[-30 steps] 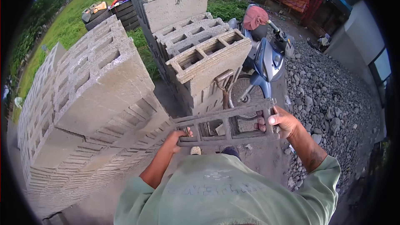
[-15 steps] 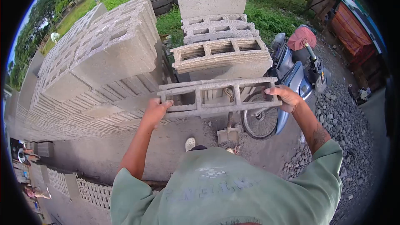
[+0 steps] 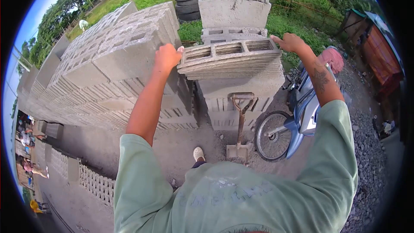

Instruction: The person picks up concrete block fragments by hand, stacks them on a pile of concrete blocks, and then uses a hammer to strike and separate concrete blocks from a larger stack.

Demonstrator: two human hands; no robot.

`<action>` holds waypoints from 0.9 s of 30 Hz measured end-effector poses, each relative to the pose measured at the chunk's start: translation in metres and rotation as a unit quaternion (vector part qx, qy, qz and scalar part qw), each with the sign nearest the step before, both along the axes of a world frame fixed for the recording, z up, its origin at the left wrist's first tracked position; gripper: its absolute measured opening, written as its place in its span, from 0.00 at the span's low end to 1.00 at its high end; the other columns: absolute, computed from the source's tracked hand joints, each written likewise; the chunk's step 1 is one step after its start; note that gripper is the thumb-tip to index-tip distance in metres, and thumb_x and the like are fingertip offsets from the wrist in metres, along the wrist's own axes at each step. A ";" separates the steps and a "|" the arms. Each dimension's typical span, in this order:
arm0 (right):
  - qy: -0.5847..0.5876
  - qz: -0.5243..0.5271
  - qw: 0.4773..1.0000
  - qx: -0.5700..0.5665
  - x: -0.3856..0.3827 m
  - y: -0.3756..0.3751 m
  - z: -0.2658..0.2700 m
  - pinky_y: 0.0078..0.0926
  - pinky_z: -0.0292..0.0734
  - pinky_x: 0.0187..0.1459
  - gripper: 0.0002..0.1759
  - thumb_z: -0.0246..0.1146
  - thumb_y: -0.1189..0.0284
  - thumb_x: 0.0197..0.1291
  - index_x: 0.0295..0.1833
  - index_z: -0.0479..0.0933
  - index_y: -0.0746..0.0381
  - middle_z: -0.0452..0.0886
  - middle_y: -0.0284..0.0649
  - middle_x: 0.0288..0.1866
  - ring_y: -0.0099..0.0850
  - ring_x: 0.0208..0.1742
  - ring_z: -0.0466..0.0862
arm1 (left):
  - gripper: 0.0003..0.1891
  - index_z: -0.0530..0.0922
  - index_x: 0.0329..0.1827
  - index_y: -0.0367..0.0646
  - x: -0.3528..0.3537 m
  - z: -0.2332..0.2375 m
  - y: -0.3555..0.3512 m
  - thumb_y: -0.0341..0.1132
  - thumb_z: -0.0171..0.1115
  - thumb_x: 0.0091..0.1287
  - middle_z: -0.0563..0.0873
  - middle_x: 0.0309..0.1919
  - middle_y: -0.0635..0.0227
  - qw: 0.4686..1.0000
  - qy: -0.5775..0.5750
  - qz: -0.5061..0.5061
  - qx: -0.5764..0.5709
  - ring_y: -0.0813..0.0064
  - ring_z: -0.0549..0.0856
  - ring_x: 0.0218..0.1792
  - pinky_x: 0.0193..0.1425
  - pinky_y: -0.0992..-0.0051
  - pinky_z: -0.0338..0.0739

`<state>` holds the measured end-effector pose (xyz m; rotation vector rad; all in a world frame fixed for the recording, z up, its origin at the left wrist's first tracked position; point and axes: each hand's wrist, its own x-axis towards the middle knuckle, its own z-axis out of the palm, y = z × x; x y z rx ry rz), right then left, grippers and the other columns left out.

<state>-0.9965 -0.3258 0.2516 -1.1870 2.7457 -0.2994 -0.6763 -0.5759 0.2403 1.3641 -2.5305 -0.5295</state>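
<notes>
A thin, cement-coated rectangular frame with three openings [image 3: 228, 48] lies on top of a stack of similar thin frames [image 3: 230, 70]. My left hand [image 3: 167, 59] is closed at its left end, with the thumb on the corner. At the right end, my right hand [image 3: 291, 43] is closed with its thumb against the top corner; its other fingers are partly hidden. Both arms reach forward. The stack rests on grey hollow concrete blocks [image 3: 241, 87].
On the left rises a long wall of stacked hollow blocks [image 3: 120, 62]. A shovel [image 3: 241, 125] leans upright against the nearer blocks. To the right stands a motorcycle [image 3: 297, 121], with gravel [image 3: 366, 168] beyond it. Old tyres [image 3: 187, 4] are piled at the back.
Both hands have moved forward and up, carrying the three-opening frame from in front of me onto the stack. The shovel's handle, previously behind the frame, now shows fully.
</notes>
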 end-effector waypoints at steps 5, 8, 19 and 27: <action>0.256 0.263 0.928 -0.068 0.054 0.014 -0.040 0.54 0.57 0.62 0.42 0.48 0.37 0.55 0.58 0.70 0.62 0.74 0.55 0.54 0.50 0.66 0.64 | 0.40 0.65 0.65 0.45 0.004 -0.052 0.021 0.58 0.63 0.53 0.66 0.63 0.55 0.939 0.017 -0.255 -0.230 0.54 0.63 0.65 0.66 0.56 0.58; 0.356 0.197 0.910 -0.085 0.068 0.009 -0.053 0.56 0.57 0.61 0.34 0.55 0.42 0.53 0.57 0.73 0.54 0.75 0.52 0.51 0.51 0.63 0.66 | 0.39 0.64 0.65 0.49 0.013 -0.054 0.028 0.51 0.68 0.50 0.61 0.66 0.60 0.910 0.011 -0.302 -0.284 0.55 0.60 0.66 0.68 0.56 0.55; 0.309 0.220 0.924 -0.039 0.044 0.022 -0.016 0.54 0.59 0.62 0.27 0.68 0.49 0.39 0.47 0.81 0.48 0.61 0.39 0.66 0.40 0.69 0.58 | 0.27 0.76 0.47 0.42 -0.011 -0.035 0.022 0.33 0.74 0.40 0.82 0.38 0.56 0.927 0.032 -0.345 -0.141 0.52 0.78 0.47 0.50 0.62 0.72; 0.150 0.388 0.907 -0.068 0.059 -0.011 -0.019 0.38 0.72 0.52 0.41 0.75 0.63 0.29 0.53 0.70 0.67 0.76 0.51 0.49 0.50 0.51 0.76 | 0.27 0.76 0.42 0.39 -0.025 -0.016 0.018 0.32 0.76 0.35 0.82 0.35 0.53 0.908 -0.057 -0.395 -0.123 0.51 0.80 0.43 0.43 0.61 0.74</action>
